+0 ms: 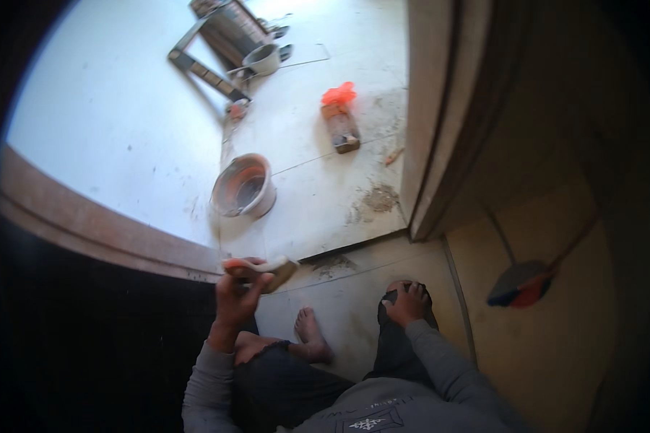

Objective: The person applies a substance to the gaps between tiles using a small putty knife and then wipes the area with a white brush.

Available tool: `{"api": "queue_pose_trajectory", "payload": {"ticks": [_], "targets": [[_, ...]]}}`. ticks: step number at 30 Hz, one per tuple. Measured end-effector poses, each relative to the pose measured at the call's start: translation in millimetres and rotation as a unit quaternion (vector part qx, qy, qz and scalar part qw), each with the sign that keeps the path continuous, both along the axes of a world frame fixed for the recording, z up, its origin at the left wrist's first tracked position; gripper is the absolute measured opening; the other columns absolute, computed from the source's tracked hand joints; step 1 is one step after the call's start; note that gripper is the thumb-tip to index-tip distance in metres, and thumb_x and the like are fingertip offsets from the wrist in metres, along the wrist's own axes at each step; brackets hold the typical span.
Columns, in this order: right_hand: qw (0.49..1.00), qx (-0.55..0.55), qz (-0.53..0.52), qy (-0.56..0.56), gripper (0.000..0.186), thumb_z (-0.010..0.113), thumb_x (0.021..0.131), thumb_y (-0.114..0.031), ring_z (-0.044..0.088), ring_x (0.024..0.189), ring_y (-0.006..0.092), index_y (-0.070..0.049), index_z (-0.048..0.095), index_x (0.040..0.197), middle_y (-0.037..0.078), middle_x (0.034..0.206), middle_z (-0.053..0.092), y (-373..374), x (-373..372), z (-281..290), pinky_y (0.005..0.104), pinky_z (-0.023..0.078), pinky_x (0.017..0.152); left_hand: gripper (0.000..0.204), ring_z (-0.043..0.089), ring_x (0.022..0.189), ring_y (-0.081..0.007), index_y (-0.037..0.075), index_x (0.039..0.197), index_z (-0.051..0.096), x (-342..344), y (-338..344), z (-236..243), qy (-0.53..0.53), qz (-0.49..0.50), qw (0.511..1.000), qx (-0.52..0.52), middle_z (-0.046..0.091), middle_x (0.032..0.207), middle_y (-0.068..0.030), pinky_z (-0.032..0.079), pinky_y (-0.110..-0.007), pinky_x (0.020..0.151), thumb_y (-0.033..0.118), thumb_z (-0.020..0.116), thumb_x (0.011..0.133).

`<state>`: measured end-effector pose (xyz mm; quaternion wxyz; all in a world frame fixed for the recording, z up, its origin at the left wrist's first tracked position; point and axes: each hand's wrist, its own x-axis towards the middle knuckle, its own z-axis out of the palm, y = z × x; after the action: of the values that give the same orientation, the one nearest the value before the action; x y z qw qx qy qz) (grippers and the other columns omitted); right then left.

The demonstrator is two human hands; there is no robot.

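Note:
My left hand (240, 292) is closed around a hand-sized, thick, slightly curved piece (283, 273), pale on top, brownish at its edge and orange near the fingers. Blur hides exactly what it is. It is held up beside the door frame, above the floor. My right hand (407, 303) lies on my right knee with its fingers stretched over the dark trousers, holding nothing. Beyond the left hand, a round plastic bucket (267, 193) with a reddish inside stands on the pale tiles against the wall.
Doorway posts (440, 123) rise on the right and a brown frame (108, 216) on the left. Farther back are a box (341, 131) with an orange bag, a pot (263, 61) and a spirit level (217, 81). A blue-red broom head (521, 285) lies at right; rubble (380, 198) dusts the step.

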<state>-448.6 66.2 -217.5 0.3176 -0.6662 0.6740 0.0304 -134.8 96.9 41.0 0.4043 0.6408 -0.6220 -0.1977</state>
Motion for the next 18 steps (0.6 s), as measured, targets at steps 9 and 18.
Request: {"api": "queue_pose_trajectory", "payload": {"ticks": [9, 18], "targets": [[0.998, 0.026, 0.038, 0.035, 0.08, 0.065, 0.087, -0.051, 0.021, 0.143, 0.0478, -0.006, 0.037, 0.147, 0.034, 0.152, 0.023, -10, -10, -8, 0.0591, 0.019, 0.114, 0.028, 0.068, 0.075, -0.0294, 0.006, 0.099, 0.062, 11, 10, -22, -0.074, -0.08, 0.992, 0.067, 0.067, 0.087, -0.0134, 0.055, -0.035, 0.067, 0.015, 0.081, 0.08], [0.996, 0.028, 0.052, 0.069, 0.084, 0.061, 0.087, -0.056, 0.023, 0.144, 0.0471, -0.005, 0.036, 0.149, 0.035, 0.153, 0.024, -9, -6, -10, 0.0544, 0.021, 0.116, 0.029, 0.066, 0.074, -0.0266, 0.006, 0.099, 0.06, 29, 5, -22, 0.001, -0.055, 0.996, 0.075, 0.065, 0.085, -0.0121, 0.055, -0.034, 0.068, 0.014, 0.081, 0.08]]}}
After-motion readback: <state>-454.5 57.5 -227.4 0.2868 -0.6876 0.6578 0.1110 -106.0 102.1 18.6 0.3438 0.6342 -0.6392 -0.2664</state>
